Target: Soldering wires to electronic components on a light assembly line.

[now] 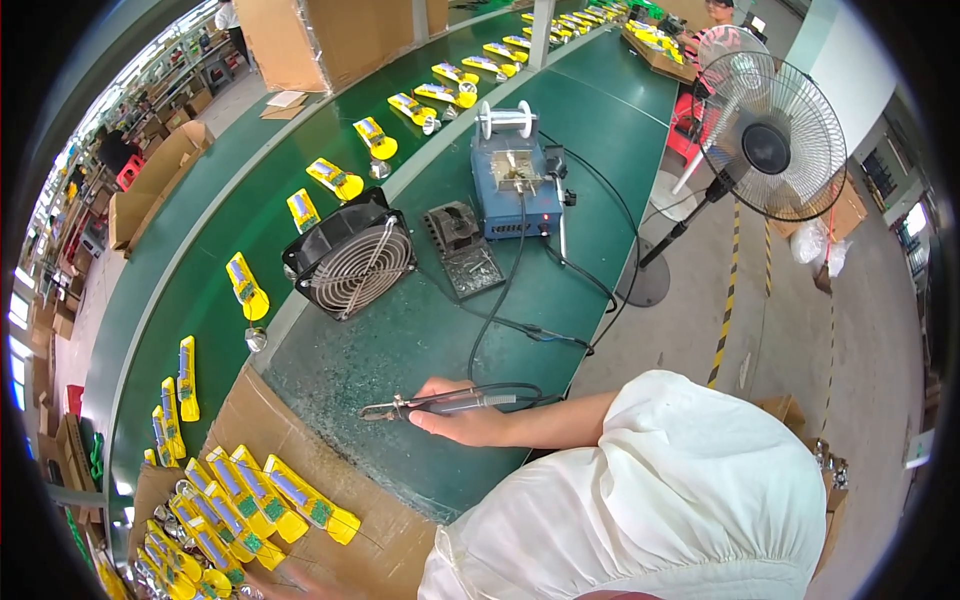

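My right hand (458, 425) is closed around a soldering iron (465, 402) with a solder-feed guide, its tip pointing left over the green worktable (470, 460). A black cable runs from the iron to the blue solder-feeder unit (505, 190), which carries a spool on top. At the lower edge, my left hand (290, 580) is blurred and partly cut off, close to a cluster of yellow housings (285, 478). These housings hold green circuit boards and blue-violet cylinders, and silver reflector cups lie among them. Cardboard (385, 530) lies beneath the cluster. My left fingers are too smeared to read.
A black box fan (355, 260) with a wire guard stands by the belt, beside a dark iron stand (462, 245). The curved conveyor belt (220, 320) carries more yellow housings. A pedestal fan (765, 148) stands right; a person (715, 25) sits at the far end.
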### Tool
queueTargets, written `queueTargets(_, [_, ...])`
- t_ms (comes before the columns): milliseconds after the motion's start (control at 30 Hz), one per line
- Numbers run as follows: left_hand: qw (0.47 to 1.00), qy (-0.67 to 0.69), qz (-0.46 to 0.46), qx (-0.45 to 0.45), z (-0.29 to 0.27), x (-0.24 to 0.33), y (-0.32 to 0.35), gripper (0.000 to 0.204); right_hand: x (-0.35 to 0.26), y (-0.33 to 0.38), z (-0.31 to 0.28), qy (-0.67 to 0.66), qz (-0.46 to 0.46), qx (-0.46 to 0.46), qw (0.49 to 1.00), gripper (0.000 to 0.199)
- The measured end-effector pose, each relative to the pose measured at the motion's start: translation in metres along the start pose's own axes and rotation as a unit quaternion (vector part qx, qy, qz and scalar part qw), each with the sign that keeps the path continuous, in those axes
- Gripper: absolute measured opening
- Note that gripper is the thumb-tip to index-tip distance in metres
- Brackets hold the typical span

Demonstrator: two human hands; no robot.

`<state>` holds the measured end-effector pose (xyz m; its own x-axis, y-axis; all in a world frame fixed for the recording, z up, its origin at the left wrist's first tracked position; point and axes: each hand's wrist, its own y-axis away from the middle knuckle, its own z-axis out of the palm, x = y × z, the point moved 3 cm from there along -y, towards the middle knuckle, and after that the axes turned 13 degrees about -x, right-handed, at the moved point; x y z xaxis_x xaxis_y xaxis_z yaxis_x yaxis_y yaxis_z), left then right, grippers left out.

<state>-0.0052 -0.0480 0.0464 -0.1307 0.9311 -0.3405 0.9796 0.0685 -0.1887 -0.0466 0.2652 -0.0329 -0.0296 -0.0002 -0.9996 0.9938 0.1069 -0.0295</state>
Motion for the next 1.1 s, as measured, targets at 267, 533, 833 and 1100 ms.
queueTargets(267, [0.963,-0.064,-0.227,0.134,0.026,-0.05,0.044,0.044,-0.001,-0.001,-0.004,0.03,-0.064,0.009,0.997,0.018])
queueTargets(533, [0.923,-0.06,-0.379,0.002,0.068,-0.095,0.047,0.063,0.006,0.001,-0.005,-0.076,-0.015,0.023,0.997,0.015])
queueTargets(833, [0.929,0.061,-0.359,0.063,0.069,-0.096,0.054,0.055,0.016,-0.003,-0.007,-0.003,-0.057,0.021,0.998,0.013])
queueTargets(1100, [0.9,0.12,-0.404,0.114,0.076,-0.098,0.053,0.054,0.019,-0.001,-0.016,0.034,-0.063,0.005,0.997,0.013])
